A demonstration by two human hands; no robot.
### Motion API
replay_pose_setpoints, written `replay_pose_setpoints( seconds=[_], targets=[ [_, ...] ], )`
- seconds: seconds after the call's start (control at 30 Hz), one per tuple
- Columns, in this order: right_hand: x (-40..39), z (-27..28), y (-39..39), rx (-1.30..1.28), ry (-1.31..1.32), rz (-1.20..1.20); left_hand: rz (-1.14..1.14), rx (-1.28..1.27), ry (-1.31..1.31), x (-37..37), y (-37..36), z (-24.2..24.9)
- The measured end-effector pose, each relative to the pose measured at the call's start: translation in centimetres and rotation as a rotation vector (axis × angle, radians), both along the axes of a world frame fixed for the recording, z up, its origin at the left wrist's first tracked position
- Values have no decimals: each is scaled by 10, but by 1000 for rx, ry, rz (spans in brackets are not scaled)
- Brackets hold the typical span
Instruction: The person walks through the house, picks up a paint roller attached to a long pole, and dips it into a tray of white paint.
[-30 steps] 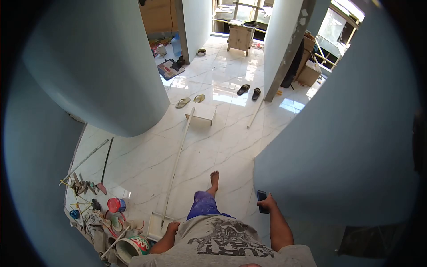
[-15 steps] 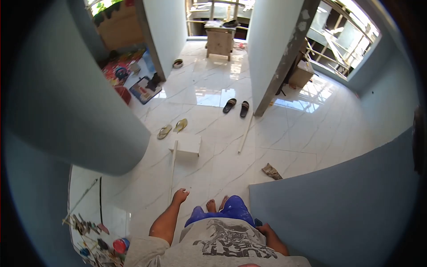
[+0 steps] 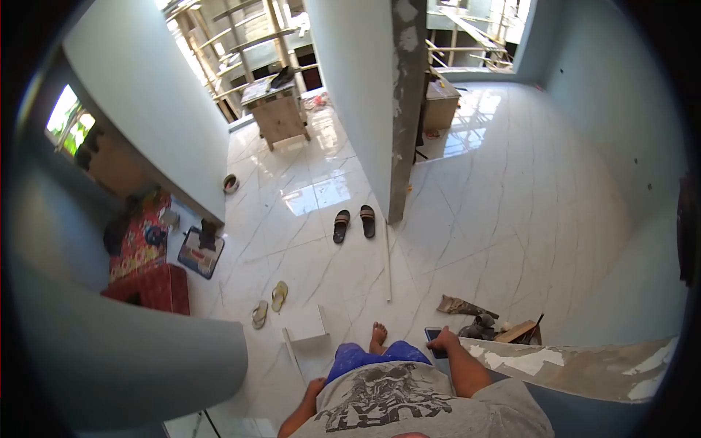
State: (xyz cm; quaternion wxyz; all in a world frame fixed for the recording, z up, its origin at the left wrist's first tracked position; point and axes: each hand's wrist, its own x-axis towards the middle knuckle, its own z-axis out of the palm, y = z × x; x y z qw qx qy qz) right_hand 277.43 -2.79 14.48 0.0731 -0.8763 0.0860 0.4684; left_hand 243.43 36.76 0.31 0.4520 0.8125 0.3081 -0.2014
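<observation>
My right hand [image 3: 443,341] is closed around a dark mobile phone [image 3: 432,336], held out in front of my right thigh. My left hand [image 3: 316,385] hangs low beside my blue shorts [image 3: 349,359], and its fingers are not distinct. Just ahead of that hand, a white boxy piece [image 3: 304,323] stands on the tiles, with a thin white strip [image 3: 290,349] along its left side. One bare foot [image 3: 378,335] shows below the shorts.
Black slides [image 3: 341,227] and yellowish flip-flops [image 3: 280,296] lie on the glossy floor. A long white strip [image 3: 387,266] points toward a wall end [image 3: 398,197]. A low wall [image 3: 584,367] with peeling paint is at my right, with assorted items behind it. A wooden cabinet [image 3: 280,123] stands ahead.
My view has turned right and moved forward. My right hand has risen from my side, bringing the phone into fuller view. My left hand has dropped back beside my thigh.
</observation>
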Motion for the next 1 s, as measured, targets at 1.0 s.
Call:
replay_pose_setpoints(
  seconds=[1.0],
  targets=[
    [417, -3, -130, -107, 30, -652, 586, -525, -1215, 957, -6, 390]
  ],
)
